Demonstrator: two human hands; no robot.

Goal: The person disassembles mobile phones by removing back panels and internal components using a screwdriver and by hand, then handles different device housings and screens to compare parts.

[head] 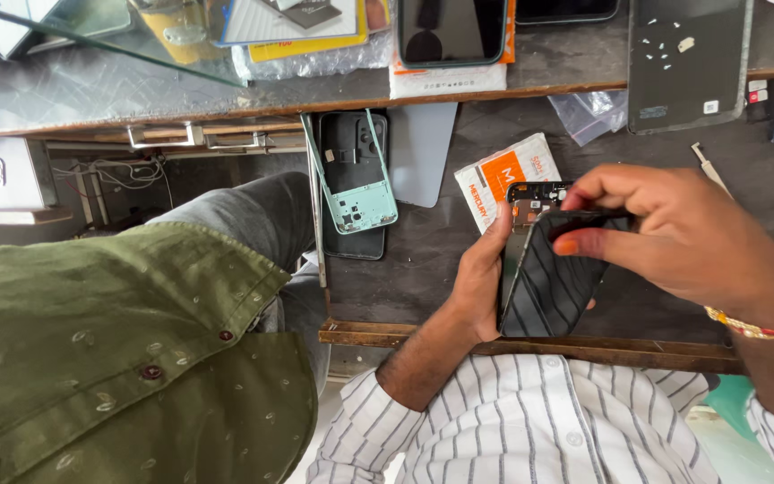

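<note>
the left hand (477,287) is mostly tucked behind the phone (548,278), fingers out of sight; the right hand (683,237) covers the phone's top edge; above the hands, two dark screens (450,31) get chopped by the frame; specks on the tablet back (687,63) too tiny to identify

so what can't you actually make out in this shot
- Head view: the lower left edge of the opened phone is covered by the left hand.
- Its top corner sits under the fingers of the right hand.
- The tiny white bits on the dark panel are too small to identify.
- The green-shirted person is cut off by the left and bottom edges.
</note>
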